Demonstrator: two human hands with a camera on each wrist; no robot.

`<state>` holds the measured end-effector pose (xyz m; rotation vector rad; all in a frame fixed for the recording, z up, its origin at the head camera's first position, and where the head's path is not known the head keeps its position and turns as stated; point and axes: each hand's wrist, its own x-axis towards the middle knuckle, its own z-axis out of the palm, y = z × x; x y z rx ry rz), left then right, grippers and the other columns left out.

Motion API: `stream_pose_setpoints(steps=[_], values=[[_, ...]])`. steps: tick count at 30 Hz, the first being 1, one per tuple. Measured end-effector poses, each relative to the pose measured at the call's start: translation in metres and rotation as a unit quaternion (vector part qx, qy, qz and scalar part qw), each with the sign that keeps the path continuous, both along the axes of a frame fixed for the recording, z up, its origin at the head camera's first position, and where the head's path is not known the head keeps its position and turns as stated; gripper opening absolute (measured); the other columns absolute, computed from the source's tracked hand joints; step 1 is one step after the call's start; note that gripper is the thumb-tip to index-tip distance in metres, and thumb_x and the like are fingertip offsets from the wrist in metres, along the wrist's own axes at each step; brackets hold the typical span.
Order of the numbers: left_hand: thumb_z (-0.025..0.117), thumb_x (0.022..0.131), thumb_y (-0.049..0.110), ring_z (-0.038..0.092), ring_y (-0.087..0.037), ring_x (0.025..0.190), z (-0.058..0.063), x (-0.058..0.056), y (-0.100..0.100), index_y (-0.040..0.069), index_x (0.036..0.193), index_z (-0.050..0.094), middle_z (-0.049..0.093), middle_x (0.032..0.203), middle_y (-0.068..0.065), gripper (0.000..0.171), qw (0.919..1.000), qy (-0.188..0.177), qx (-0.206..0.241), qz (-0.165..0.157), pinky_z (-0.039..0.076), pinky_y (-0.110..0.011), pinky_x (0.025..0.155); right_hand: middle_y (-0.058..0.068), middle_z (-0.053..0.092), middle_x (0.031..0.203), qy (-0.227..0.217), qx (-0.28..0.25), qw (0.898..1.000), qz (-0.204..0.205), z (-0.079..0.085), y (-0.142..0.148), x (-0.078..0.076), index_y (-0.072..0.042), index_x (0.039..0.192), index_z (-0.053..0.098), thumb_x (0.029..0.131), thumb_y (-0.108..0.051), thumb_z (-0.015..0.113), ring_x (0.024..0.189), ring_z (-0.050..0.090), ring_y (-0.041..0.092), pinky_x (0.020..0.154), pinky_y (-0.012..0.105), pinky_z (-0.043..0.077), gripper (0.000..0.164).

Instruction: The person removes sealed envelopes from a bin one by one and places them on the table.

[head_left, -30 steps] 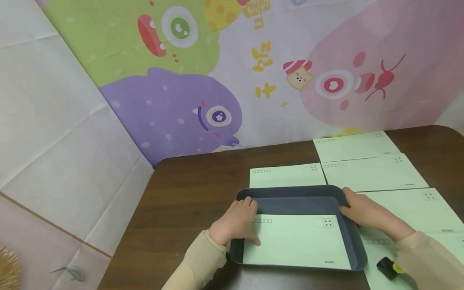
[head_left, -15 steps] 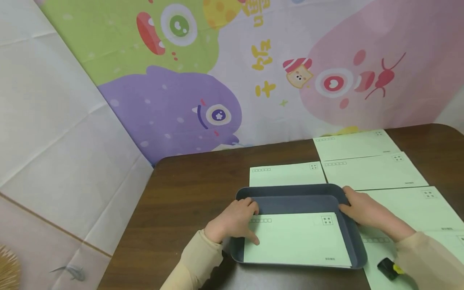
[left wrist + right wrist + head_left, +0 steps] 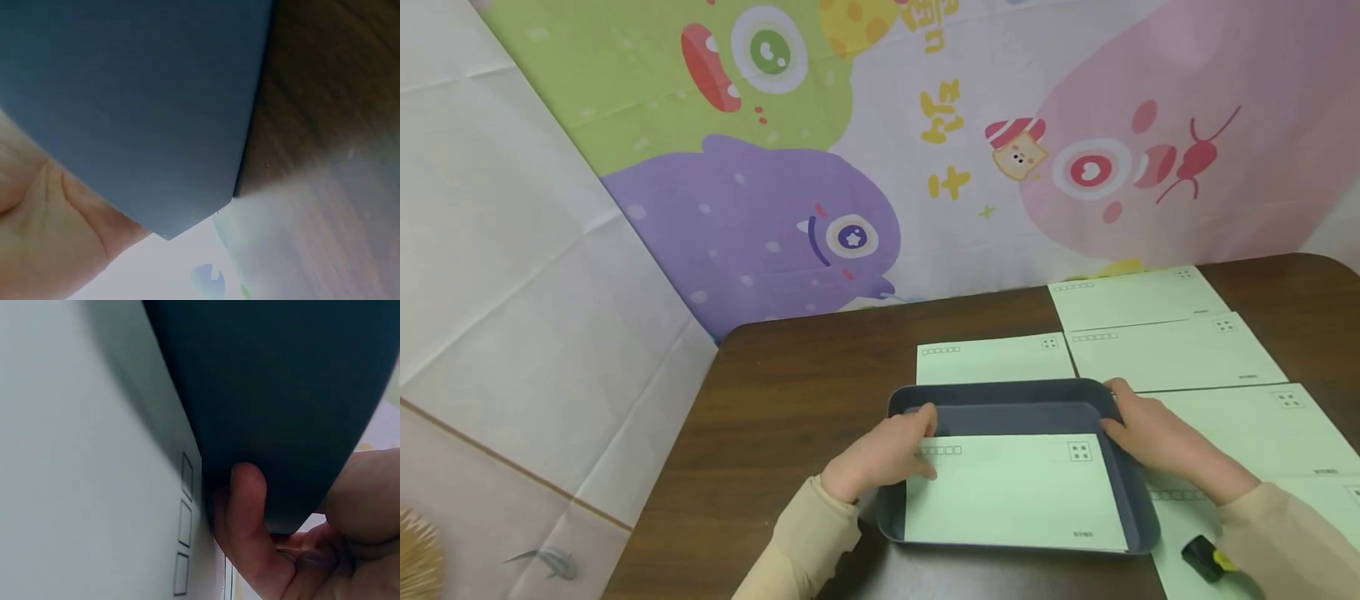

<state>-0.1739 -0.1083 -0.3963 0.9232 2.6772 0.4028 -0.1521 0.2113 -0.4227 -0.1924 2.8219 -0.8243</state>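
A dark grey tray (image 3: 1000, 395) sits near the front of the table, partly over the laid-out envelopes. Inside it lies a pale envelope (image 3: 1007, 500) with printed postcode boxes and a stamp square. My left hand (image 3: 883, 450) reaches over the tray's left rim, thumb and fingers spread apart at the envelope's left edge; some of its fingertips are hidden. In the left wrist view, the palm shows beyond the tray's side wall (image 3: 150, 125). My right hand (image 3: 1157, 433) grips the tray's right rim, thumb inside and fingers curled beneath the outer wall (image 3: 281, 394).
Several matching envelopes (image 3: 1180, 354) cover the right part of the brown wooden table (image 3: 775, 400); another envelope (image 3: 992, 358) lies behind the tray. Near my right sleeve is a black-and-yellow object (image 3: 1206, 558). A cartoon-printed cloth (image 3: 970, 233) hangs at the back edge.
My left thumb has moved up along the envelope's left edge, closer to the fingers. The envelope has shifted slightly toward the tray's far side. My right hand keeps its grip.
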Motion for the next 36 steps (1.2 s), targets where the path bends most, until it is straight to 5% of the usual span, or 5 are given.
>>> stream_pose_setpoints(steps=[9, 15, 20, 28, 36], values=[[0.069, 0.08, 0.017, 0.055, -0.01, 0.068, 0.005, 0.002, -0.011, 0.018, 0.114, 0.052, 0.059, 0.1, 0.0, 0.038, 0.9829, -0.069, 0.154, 0.074, 0.045, -0.024, 0.064, 0.035, 0.051, 0.11, -0.009, 0.003, 1.0, -0.006, 0.001, -0.002, 0.0, 0.013, 0.122, 0.028, 0.09, -0.011, 0.047, 0.098, 0.056, 0.042, 0.073, 0.047, 0.046, 0.044], [0.07, 0.079, 0.024, 0.051, -0.017, 0.085, 0.004, 0.005, -0.018, 0.017, 0.115, 0.053, 0.06, 0.094, -0.001, 0.041, 0.9043, -0.197, 0.31, 0.217, 0.042, -0.035, 0.078, 0.034, 0.051, 0.11, -0.005, -0.004, 1.0, -0.001, 0.002, -0.001, 0.0, 0.012, 0.122, 0.028, 0.09, -0.013, 0.046, 0.099, 0.055, 0.041, 0.075, 0.048, 0.046, 0.045], [0.069, 0.079, 0.015, 0.055, -0.017, 0.081, 0.006, 0.015, -0.019, 0.007, 0.127, 0.042, 0.06, 0.094, -0.008, 0.056, 0.8654, -0.273, 0.358, 0.22, 0.041, -0.036, 0.086, 0.034, 0.05, 0.111, -0.011, -0.007, 1.0, -0.003, 0.001, -0.001, 0.002, 0.013, 0.123, 0.027, 0.091, -0.014, 0.046, 0.1, 0.055, 0.042, 0.076, 0.049, 0.046, 0.045], [0.068, 0.078, 0.005, 0.054, -0.017, 0.086, 0.004, 0.039, -0.009, 0.021, 0.143, 0.021, 0.053, 0.123, -0.004, 0.081, 0.9178, -0.18, 0.316, 0.16, 0.047, -0.028, 0.073, 0.035, 0.049, 0.113, -0.009, -0.002, 1.0, -0.007, -0.001, -0.001, 0.002, 0.012, 0.123, 0.027, 0.091, -0.013, 0.045, 0.101, 0.053, 0.044, 0.077, 0.051, 0.045, 0.045], [0.057, 0.084, -0.003, 0.06, -0.012, 0.075, 0.006, 0.048, 0.0, 0.016, 0.145, 0.01, 0.058, 0.12, -0.011, 0.079, 0.9028, -0.186, 0.343, 0.18, 0.047, -0.025, 0.065, 0.035, 0.051, 0.111, -0.014, -0.002, 1.0, -0.003, -0.001, -0.001, 0.001, 0.013, 0.124, 0.026, 0.09, -0.013, 0.042, 0.096, 0.057, 0.038, 0.074, 0.048, 0.046, 0.045]])
